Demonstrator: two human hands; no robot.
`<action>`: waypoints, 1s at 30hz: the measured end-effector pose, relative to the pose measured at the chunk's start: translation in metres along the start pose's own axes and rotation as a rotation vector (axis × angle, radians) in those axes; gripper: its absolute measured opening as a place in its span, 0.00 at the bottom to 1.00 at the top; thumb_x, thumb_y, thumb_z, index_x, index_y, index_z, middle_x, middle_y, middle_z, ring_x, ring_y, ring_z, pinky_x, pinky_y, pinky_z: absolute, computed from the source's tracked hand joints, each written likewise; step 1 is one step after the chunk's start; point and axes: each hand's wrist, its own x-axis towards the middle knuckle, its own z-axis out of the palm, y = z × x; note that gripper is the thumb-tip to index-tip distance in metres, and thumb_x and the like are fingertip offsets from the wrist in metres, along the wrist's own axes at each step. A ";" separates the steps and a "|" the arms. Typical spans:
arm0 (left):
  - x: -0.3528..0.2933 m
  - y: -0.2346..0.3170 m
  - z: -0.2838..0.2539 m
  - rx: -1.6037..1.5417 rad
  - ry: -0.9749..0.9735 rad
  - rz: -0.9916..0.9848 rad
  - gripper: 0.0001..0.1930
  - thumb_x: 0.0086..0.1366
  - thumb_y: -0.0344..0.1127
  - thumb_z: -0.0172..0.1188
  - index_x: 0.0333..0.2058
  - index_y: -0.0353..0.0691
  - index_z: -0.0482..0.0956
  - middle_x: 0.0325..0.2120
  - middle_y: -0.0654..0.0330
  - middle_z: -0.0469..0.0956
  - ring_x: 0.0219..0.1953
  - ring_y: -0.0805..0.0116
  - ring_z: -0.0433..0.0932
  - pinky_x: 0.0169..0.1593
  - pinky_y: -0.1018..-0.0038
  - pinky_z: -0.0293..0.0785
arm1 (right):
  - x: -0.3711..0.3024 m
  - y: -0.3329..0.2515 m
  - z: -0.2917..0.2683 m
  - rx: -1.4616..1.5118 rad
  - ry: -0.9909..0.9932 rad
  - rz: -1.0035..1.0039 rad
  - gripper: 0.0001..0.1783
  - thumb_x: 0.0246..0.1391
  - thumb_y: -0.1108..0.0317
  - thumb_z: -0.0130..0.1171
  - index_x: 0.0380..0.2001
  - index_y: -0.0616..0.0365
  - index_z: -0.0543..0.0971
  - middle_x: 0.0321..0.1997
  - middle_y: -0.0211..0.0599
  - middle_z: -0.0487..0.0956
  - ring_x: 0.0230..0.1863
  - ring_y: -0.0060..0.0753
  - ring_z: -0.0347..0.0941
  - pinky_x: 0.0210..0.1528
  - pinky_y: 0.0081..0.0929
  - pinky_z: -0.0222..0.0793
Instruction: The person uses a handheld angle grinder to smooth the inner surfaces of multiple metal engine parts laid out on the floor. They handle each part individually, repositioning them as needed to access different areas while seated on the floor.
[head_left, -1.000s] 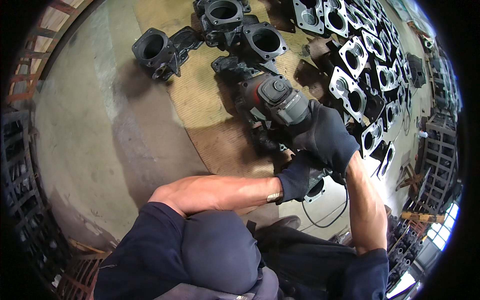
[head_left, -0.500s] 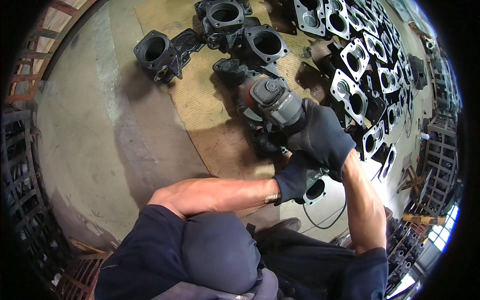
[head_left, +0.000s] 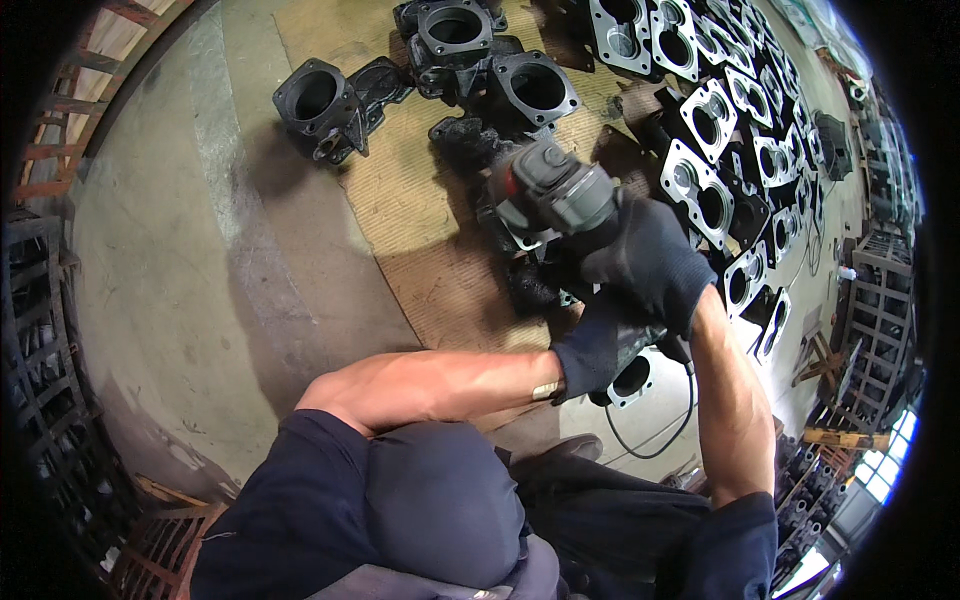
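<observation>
Castings (head_left: 470, 70) stand on a mat (head_left: 420, 270) on the floor (head_left: 150, 250); flanged parts (head_left: 695, 185) to its right, a crate (head_left: 40, 235) far left

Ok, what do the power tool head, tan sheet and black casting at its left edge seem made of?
Power tool head: dull gray, metal or plastic; blur leaves it open.
Tan sheet: probably corrugated cardboard, matte, judging by parallel ridges.
Black casting: likely cast metal, coated or oiled, from its rough, glinting surface.

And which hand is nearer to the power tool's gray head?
Right. The right hand is just behind the gray tool head; the left hand is farther back, lower in the picture.
</observation>
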 end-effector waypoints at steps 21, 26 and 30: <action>-0.053 0.007 0.037 0.029 -0.118 -0.021 0.10 0.65 0.27 0.55 0.44 0.35 0.77 0.39 0.57 0.78 0.43 0.72 0.73 0.48 0.74 0.70 | -0.057 0.033 0.021 -0.116 -0.056 0.005 0.29 0.30 0.60 0.70 0.37 0.65 0.75 0.32 0.56 0.80 0.38 0.57 0.78 0.43 0.39 0.73; -0.046 0.001 0.024 0.172 -0.158 -0.005 0.07 0.66 0.30 0.55 0.40 0.35 0.77 0.35 0.55 0.78 0.39 0.70 0.74 0.43 0.74 0.71 | -0.048 0.021 0.018 0.015 -0.024 -0.068 0.31 0.30 0.60 0.70 0.40 0.66 0.76 0.34 0.58 0.81 0.39 0.56 0.79 0.44 0.38 0.74; -0.035 0.002 0.006 0.221 -0.094 -0.125 0.08 0.67 0.35 0.53 0.36 0.38 0.78 0.28 0.56 0.77 0.32 0.67 0.75 0.39 0.72 0.70 | -0.021 0.010 0.025 -0.085 -0.036 -0.103 0.28 0.30 0.66 0.69 0.39 0.66 0.76 0.31 0.48 0.81 0.34 0.42 0.79 0.42 0.31 0.74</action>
